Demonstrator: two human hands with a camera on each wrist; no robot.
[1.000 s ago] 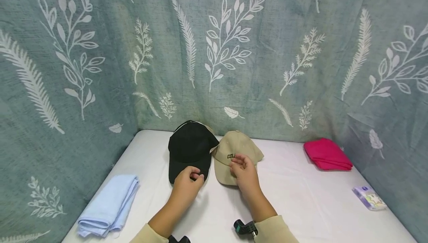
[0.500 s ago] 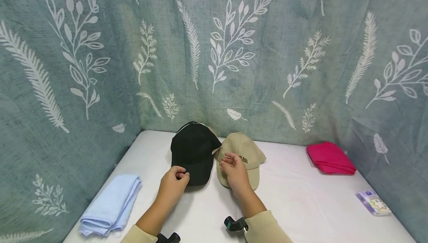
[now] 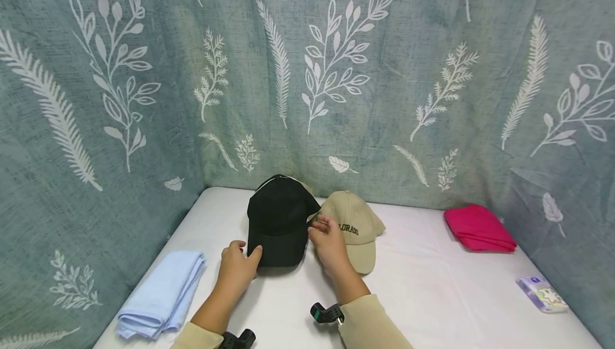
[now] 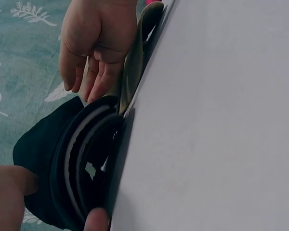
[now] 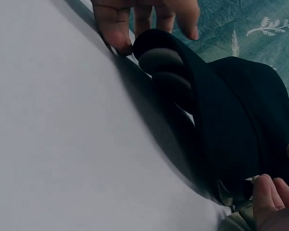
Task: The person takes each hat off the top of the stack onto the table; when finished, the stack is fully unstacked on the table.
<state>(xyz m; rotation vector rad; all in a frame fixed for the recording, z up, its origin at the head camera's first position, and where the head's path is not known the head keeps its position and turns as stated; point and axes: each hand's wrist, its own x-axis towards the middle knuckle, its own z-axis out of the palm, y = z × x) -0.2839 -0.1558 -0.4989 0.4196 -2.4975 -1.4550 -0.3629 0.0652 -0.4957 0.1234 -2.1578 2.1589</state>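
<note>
A black cap faces forward at the back of the table, on top of other nested caps; their layered brims show below it in the left wrist view. My left hand is at the left edge of its brim, thumb by the brim's front and fingers spread at the side. At the opposite side is my right hand, loosely bent fingers beside the black cap's right edge. It partly covers a tan cap with dark lettering, which stands to the right against the stack.
A folded light blue cloth lies at the left of the white table. Towards the right edge are a folded red cloth and a small purple-and-white packet. A leaf-patterned curtain rises behind.
Both hands have shifted left: the left from before the black brim to its left edge, spreading its fingers, the right from before the tan cap to the black cap's right side.
</note>
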